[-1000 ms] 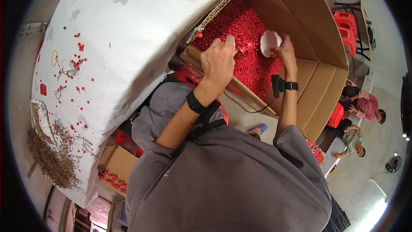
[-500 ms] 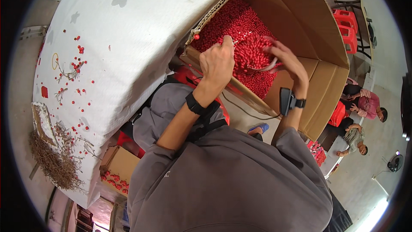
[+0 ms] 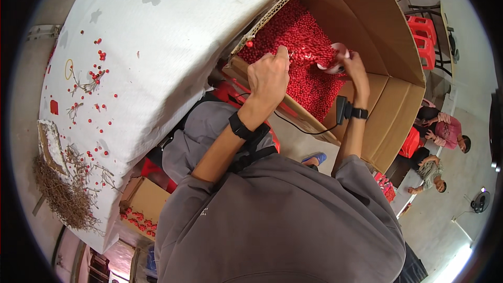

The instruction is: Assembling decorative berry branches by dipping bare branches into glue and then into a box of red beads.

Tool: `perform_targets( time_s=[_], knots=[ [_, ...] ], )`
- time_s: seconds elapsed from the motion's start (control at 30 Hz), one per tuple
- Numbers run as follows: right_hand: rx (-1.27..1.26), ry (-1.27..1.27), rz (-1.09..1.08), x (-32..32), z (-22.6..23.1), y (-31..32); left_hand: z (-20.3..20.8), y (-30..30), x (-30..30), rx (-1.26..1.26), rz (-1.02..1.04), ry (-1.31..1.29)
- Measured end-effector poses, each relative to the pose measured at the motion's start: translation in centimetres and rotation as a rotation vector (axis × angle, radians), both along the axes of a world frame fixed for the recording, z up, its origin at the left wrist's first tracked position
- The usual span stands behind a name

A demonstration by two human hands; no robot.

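Inside a cardboard box (image 3: 398,112) lies a deep heap of small red berry-like beads (image 3: 314,91). My right hand (image 3: 355,71) grips a small white bowl (image 3: 340,51), tilted over the heap, its opening towards the left. A blurred stream of red beads (image 3: 304,55) spreads between the bowl and my left hand (image 3: 269,77). That hand is closed at the near left of the box, thumb side up. Something thin and shiny shows by its fingertips, perhaps clear plastic, but I cannot make it out.
Left of the box, a white-covered table (image 3: 173,36) bears scattered red beads and a pile of dry twigs (image 3: 68,194). A smaller carton (image 3: 144,199) holds red clusters at lower left. Red stools (image 3: 422,31) and two people (image 3: 443,131) are at the right.
My right hand has tipped the bowl, which was heaped with beads, and moved it slightly up and right; the beads have spilled out leftwards. My left hand stays almost in place.
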State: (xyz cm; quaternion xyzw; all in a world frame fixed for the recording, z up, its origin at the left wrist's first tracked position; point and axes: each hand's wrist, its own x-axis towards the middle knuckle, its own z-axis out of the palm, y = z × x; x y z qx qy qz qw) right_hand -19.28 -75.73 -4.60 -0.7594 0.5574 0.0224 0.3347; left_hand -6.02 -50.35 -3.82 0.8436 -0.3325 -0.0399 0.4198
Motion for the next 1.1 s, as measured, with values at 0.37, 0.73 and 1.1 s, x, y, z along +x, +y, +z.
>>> perform_targets(
  time_s=[0.37, 0.73, 1.1],
  knots=[
    [0.886, -0.166, -0.018, 1.0, -5.3, 3.0, 0.1, -0.5, -0.3, -0.097, 0.038, -0.055],
    [0.165, -0.061, 0.144, 3.1, 14.3, 6.6, 0.0, -0.5, -0.2, -0.048, 0.005, -0.088],
    [-0.080, -0.144, 0.104, -0.8, 2.5, -0.7, 0.2, -0.1, -0.2, -0.056, 0.011, -0.028]
  ],
)
